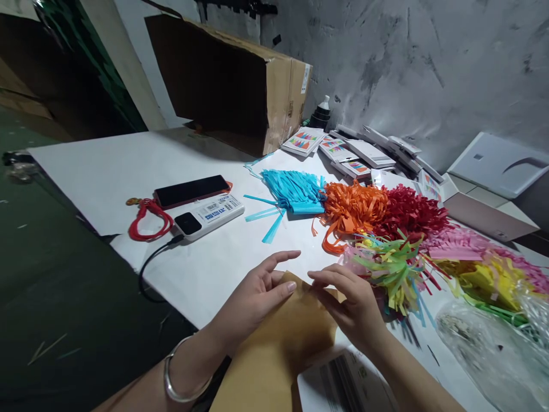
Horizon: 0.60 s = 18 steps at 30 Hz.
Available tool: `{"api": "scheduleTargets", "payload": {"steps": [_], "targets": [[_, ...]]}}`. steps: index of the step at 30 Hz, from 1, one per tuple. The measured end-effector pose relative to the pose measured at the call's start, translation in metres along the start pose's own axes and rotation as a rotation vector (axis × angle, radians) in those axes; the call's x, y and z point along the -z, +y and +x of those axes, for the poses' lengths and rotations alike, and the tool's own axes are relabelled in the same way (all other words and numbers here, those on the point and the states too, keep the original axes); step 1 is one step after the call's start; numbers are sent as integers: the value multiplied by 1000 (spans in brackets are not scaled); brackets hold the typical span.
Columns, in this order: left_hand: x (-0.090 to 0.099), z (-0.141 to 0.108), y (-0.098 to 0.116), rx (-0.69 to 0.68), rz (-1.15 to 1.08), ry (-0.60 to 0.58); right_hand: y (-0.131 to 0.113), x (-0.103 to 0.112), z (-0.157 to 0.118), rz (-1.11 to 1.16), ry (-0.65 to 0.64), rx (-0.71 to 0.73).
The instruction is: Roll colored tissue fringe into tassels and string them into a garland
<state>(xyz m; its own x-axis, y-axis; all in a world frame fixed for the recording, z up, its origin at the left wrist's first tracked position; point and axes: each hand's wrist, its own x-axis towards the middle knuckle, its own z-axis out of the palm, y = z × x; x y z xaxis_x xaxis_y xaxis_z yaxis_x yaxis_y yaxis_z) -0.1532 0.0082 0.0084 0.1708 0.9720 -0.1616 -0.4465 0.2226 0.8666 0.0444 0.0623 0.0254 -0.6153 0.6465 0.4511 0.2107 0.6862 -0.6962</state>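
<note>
Both hands are at the upper edge of a brown paper sheet [274, 355], close to the table's front edge. My left hand [261, 289] pinches the sheet's upper left part between thumb and curled fingers, with the index finger stretched out. At the upper right corner, my right hand [349, 297] has its thumb and fingertips closed on the paper. Below the right hand, partly under the paper, lies a white printed card or box [347, 380]. A bunch of green and yellow paper tassels [398, 269] lies just beyond the right hand.
Blue [294, 191], orange [354, 206] and dark red tassel bundles [414, 212] lie beyond the hands. A phone [193, 191] and power bank [210, 217] sit left. Behind stand a cardboard box [283, 103] and several printed packs [338, 150]. Clear plastic bags [493, 355] lie right.
</note>
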Motion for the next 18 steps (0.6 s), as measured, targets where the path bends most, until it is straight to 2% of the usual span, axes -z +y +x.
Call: {"api": "scheduleTargets", "payload": {"steps": [4, 10, 18], "targets": [[1, 1, 0, 35, 2, -7, 2, -2, 1, -59, -20, 91], [3, -1, -2, -18, 106, 7, -3, 0, 5, -74, -116, 13], [6, 1, 0, 36, 59, -26, -1, -3, 7, -201, -26, 226]]}}
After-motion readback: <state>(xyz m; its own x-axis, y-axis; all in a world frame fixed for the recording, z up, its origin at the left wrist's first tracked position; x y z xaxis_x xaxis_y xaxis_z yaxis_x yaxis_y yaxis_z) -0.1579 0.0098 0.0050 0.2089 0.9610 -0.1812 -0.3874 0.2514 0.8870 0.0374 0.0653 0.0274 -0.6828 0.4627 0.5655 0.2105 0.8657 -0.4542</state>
